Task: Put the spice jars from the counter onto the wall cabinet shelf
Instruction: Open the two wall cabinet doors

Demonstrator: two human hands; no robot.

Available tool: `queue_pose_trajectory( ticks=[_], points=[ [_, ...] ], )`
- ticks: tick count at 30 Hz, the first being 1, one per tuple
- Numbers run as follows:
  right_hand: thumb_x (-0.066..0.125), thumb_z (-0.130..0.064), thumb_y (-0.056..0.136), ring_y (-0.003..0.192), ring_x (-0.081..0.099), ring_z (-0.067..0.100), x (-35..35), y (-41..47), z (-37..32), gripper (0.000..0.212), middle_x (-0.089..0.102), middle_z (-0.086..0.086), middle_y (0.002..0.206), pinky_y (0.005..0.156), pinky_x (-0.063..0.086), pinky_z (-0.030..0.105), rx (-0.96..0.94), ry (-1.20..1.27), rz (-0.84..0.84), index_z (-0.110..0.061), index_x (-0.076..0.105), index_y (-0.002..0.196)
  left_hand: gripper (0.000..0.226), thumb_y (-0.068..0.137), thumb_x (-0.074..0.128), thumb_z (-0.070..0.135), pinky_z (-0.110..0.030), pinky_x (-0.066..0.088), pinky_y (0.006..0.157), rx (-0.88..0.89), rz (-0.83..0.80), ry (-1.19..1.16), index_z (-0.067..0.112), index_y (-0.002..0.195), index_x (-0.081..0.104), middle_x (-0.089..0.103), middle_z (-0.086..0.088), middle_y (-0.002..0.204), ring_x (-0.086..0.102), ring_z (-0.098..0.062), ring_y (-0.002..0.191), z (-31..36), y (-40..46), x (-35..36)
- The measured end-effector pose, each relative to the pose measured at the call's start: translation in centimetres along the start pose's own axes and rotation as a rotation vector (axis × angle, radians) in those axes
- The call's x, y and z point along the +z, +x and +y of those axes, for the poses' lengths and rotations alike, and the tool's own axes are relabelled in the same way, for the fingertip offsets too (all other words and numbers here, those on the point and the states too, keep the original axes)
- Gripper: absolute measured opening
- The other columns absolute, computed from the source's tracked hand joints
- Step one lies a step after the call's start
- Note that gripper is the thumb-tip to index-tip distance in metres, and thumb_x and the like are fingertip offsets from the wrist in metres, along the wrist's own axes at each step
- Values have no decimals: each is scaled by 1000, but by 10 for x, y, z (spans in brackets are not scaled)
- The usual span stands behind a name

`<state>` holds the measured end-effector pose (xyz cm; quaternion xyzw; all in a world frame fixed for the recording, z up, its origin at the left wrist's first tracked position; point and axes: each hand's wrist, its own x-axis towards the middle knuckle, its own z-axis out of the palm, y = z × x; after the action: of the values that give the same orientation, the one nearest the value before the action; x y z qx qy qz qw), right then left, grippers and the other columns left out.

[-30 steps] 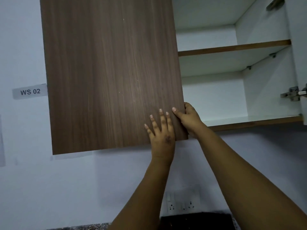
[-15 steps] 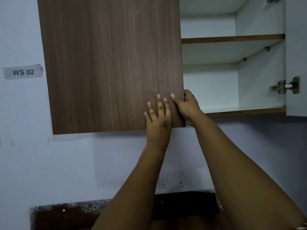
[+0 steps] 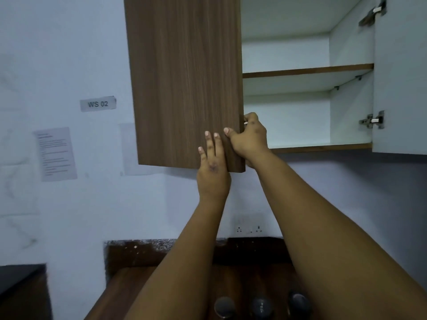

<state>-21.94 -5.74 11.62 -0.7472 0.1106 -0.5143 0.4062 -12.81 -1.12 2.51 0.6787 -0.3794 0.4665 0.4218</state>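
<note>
Barely started: right hand [image 3: 248,140] gripped the brown wood-grain cabinet door [image 3: 184,82] edge, left hand [image 3: 213,168] flat against it; three dark-lidded spice jars [image 3: 261,306] sat on the counter, white shelf [image 3: 312,71] bare.

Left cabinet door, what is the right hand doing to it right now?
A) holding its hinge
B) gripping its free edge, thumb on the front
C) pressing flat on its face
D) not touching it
B: the right hand curls round the free vertical edge of the left cabinet door, thumb on the wood face, while the left hand lies flat on the front.
</note>
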Motion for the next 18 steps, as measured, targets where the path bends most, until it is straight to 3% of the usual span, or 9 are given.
queue_pose_trajectory(
  ticks=[4, 7, 9, 11, 15, 18],
  points=[
    [65, -22, 90, 91, 55, 20, 9, -42, -42, 41, 57, 6, 110, 76, 48, 30, 14, -54, 36, -12, 43, 124, 84, 88, 64, 19, -44, 37, 112, -112, -101, -36, 7, 154, 13, 19, -13, 160, 14, -27, 149, 22, -12, -60],
    [64, -19, 92, 82, 53, 18, 18, -67, -68, 38, 54, 3, 99, 68, 43, 26, 11, -96, 53, -12, 43, 123, 85, 87, 66, 26, -35, 34, 113, -124, -172, -122, 8, 154, 16, 27, -12, 158, 25, -24, 146, 38, -20, -106],
    [63, -19, 92, 80, 57, 19, 27, -83, -84, 35, 59, 6, 101, 65, 43, 27, 2, -141, 58, -12, 42, 120, 75, 90, 61, 27, -27, 42, 99, -106, -178, -78, 5, 152, 23, 38, -15, 152, 49, -25, 130, 34, -30, -126],
    [63, -19, 92, 82, 61, 22, 39, -97, -100, 34, 61, 8, 102, 65, 45, 28, -18, -192, 66, -12, 42, 118, 60, 95, 55, 26, -25, 47, 84, -89, -156, 7, 1, 145, 35, 52, -18, 139, 62, -25, 111, 24, -36, -142],
    [64, -16, 90, 82, 58, 22, 64, -124, -134, 36, 61, 8, 103, 64, 45, 30, -36, -319, 46, -12, 41, 118, 36, 98, 48, 18, -28, 49, 69, -217, -114, 10, -10, 119, 56, 67, -22, 108, 66, -30, 90, 0, -39, -179],
    [62, -15, 92, 86, 63, 24, 85, -140, -153, 40, 63, 8, 103, 61, 46, 31, -68, -451, 50, -11, 38, 124, 18, 93, 52, 1, -16, 35, 51, -276, -91, -93, -13, 95, 63, 68, -24, 87, 66, -34, 78, -7, -41, -208]
  ],
)
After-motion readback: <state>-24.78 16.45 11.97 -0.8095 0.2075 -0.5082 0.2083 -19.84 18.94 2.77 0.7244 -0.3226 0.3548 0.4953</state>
